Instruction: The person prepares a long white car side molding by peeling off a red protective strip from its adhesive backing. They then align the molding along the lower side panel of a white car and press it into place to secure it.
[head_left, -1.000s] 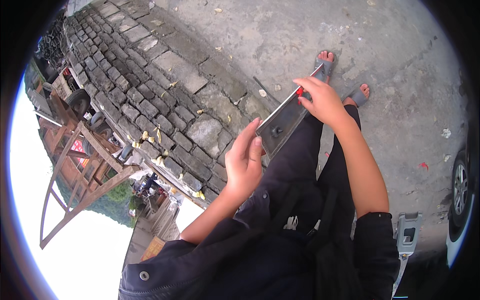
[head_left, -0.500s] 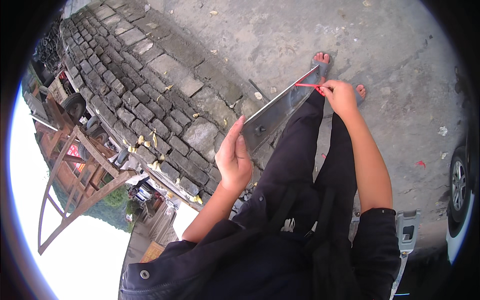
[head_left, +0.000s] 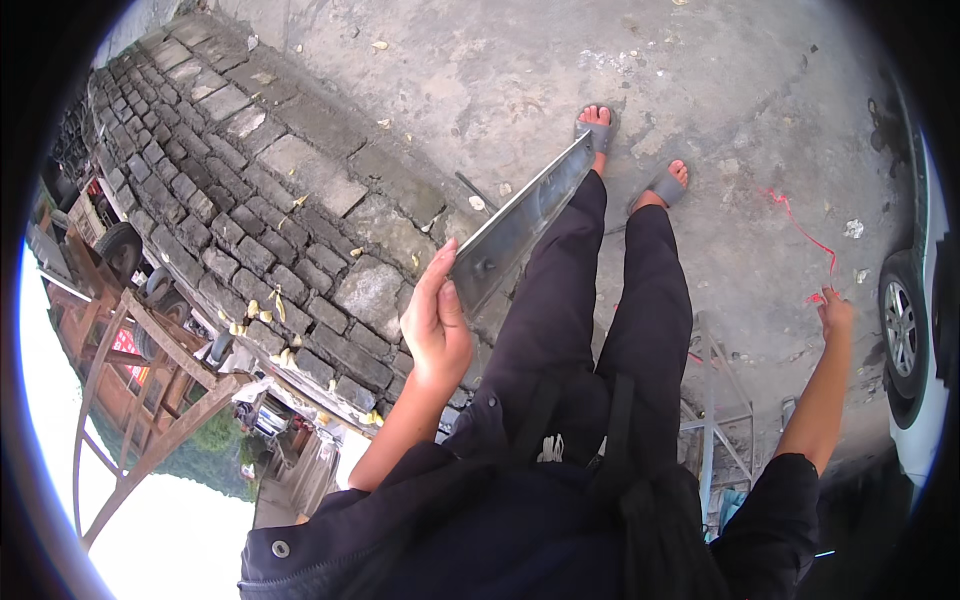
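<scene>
My left hand [head_left: 437, 325] grips the near end of a long dark metal plate [head_left: 525, 222] with a pale upper edge and a small dark spot on its face; the plate reaches out over my trousered legs toward my left foot [head_left: 595, 127] in a grey sandal. Out at the right, near the car, my right hand [head_left: 836, 310] is closed on a thin red string [head_left: 827, 250], whose far part trails up and leftward over the concrete.
Uneven stone paving [head_left: 250, 200] lies left, with tires [head_left: 118, 248] and a wooden frame [head_left: 170, 350] beyond. A white car's wheel [head_left: 900, 340] is at the right edge. A metal stand [head_left: 712, 400] stands beside my right leg on the concrete [head_left: 720, 90].
My right hand has pulled the red string off the plate's far part and swung it out to the right. My left hand, still gripping the plate, has shifted slightly left.
</scene>
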